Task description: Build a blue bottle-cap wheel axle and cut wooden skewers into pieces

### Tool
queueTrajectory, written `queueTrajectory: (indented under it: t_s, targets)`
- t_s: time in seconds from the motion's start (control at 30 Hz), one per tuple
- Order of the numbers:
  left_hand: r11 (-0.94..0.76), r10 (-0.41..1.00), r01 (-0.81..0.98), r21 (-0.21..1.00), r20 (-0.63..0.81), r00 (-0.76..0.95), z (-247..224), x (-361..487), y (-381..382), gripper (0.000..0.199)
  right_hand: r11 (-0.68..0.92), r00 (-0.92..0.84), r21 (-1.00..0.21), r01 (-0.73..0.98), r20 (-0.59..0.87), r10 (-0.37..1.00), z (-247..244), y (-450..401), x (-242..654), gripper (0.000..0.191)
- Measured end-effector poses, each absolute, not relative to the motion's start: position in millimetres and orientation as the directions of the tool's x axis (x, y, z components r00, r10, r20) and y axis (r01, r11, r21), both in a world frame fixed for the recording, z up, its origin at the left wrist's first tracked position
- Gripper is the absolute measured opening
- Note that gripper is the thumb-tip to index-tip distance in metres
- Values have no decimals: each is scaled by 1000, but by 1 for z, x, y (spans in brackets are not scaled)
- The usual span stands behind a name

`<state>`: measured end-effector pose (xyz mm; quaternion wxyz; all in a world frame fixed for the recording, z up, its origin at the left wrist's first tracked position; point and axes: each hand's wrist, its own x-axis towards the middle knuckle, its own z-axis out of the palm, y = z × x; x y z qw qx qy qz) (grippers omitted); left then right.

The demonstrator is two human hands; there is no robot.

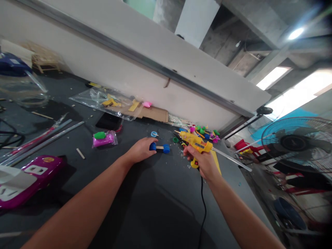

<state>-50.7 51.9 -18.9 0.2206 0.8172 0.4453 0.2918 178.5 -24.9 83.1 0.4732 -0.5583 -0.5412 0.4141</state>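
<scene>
My left hand [141, 150] is closed around one end of a short wooden stick [159, 148] that has a blue round piece at each end. The far blue piece [166, 148] sticks out to the right of my fingers, close to the tabletop. In my right hand [202, 160] is a yellow hot glue gun [193, 140], its nozzle pointing left. A long clear glue stick [233, 159] juts from its back, and a black cord [203, 207] runs down from the grip. Beyond my left hand lies a light blue ring [154, 134], and a green cap [175, 139] is near the nozzle.
Farther left lie a pink packet [102, 140], a black phone-like slab [109, 121] and clear tubes [49, 141]. A magenta and white plastic object [33, 180] stands at the left. Colourful bits [204, 131] sit by the back panel. To the right is a fan [293, 141].
</scene>
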Motion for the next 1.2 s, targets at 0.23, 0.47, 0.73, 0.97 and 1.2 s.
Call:
queueTrajectory:
  t_s: [0.23,0.47,0.73,0.97,1.2]
  targets:
    - [-525,847,602,602,299,439,-18,-50,52,44,-137,-99,-938,-319,-111,989,104,-26,183,24]
    - [-491,866,629,603,260,428,-17,-50,52,44,13,-70,-927,-375,42,997,145,-38,208,17]
    - [-489,867,646,586,248,432,-20,-49,58,43,252,223,-903,-348,181,958,166,-72,284,20]
    - [-498,862,651,573,246,443,-21,-48,63,44,-5,517,-961,-277,-154,842,67,-80,361,9]
    - [-494,864,658,568,239,443,-18,-48,61,45,-325,606,-942,85,-210,767,6,-70,377,9]
